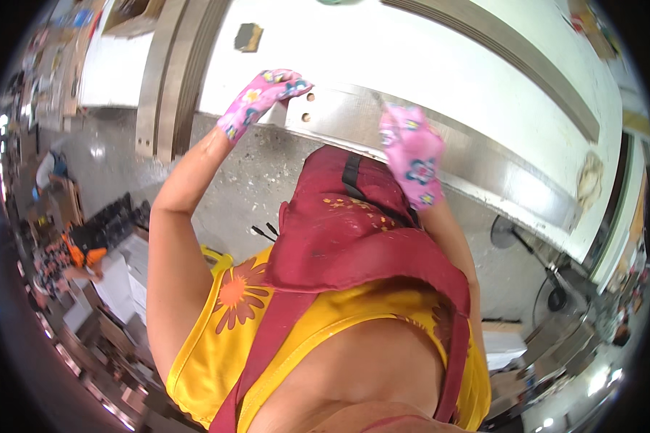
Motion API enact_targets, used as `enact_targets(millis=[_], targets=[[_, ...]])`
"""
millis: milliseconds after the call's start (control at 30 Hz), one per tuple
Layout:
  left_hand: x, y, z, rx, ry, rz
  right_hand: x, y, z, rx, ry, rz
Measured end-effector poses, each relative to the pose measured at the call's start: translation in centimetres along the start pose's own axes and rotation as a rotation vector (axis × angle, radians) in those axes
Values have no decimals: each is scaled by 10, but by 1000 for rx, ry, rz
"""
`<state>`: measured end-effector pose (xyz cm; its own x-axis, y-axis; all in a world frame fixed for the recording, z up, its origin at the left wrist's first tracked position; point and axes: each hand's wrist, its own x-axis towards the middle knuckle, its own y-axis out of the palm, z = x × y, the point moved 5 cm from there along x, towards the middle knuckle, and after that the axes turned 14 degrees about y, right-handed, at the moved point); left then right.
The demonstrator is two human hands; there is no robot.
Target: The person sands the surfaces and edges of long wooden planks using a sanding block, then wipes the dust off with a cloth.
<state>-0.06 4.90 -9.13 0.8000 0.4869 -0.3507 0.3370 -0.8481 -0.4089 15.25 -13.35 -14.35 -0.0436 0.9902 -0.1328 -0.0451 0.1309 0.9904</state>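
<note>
A long flat metal strip with two round holes at its left end lies along the near edge of a white table. My left hand, in a pink flowered glove, is closed at the strip's holed end, its fingertips on the corner; the thumb is mostly hidden. Over the strip, right of the holes, my right hand wears a matching glove. Its fingers are curled and slightly blurred, and what they hold, if anything, is hidden.
Stacked metal strips lie at the table's left, overhanging the edge, and more strips at the far right. A small dark block sits on the tabletop. A pale cloth is at the right end. A person in orange is at far left.
</note>
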Motion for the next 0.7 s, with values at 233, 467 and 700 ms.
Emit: enact_targets(millis=[233,467,700], targets=[[14,1,25,-322,109,8,41,46,-46,-1893,-306,-331],[9,-1,33,-356,109,-10,37,86,-84,-2684,-185,179],[14,1,20,-172,201,24,53,82,-66,-2531,-171,-53]])
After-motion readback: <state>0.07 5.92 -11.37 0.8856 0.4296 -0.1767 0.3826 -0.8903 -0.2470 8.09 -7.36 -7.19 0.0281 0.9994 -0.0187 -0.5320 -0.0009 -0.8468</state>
